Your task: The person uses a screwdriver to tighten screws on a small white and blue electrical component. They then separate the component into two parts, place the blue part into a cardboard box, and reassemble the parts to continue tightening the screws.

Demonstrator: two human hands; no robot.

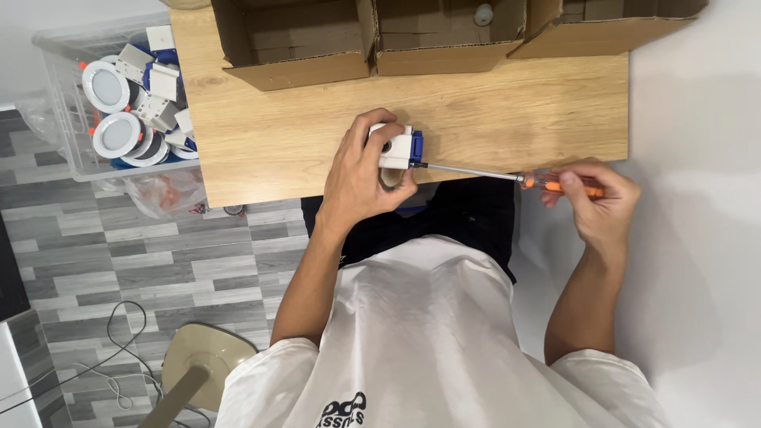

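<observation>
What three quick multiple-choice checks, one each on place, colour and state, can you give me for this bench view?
1. Where does the clear bin of round lamps stand?
A. on the table
B. beside the table's left end
C. inside a cardboard box

2. What colour is the screwdriver handle?
A. orange
B. green
C. black

3. How is the white and blue fitting held?
A. lying loose on the table
B. gripped in the left hand
C. gripped in the right hand

Answers: 1 B, the bin sits off the wooden table edge over the floor. 2 A, orange shows between the right fingers. 3 B, the left fingers wrap it while the shaft tip meets it.
</observation>
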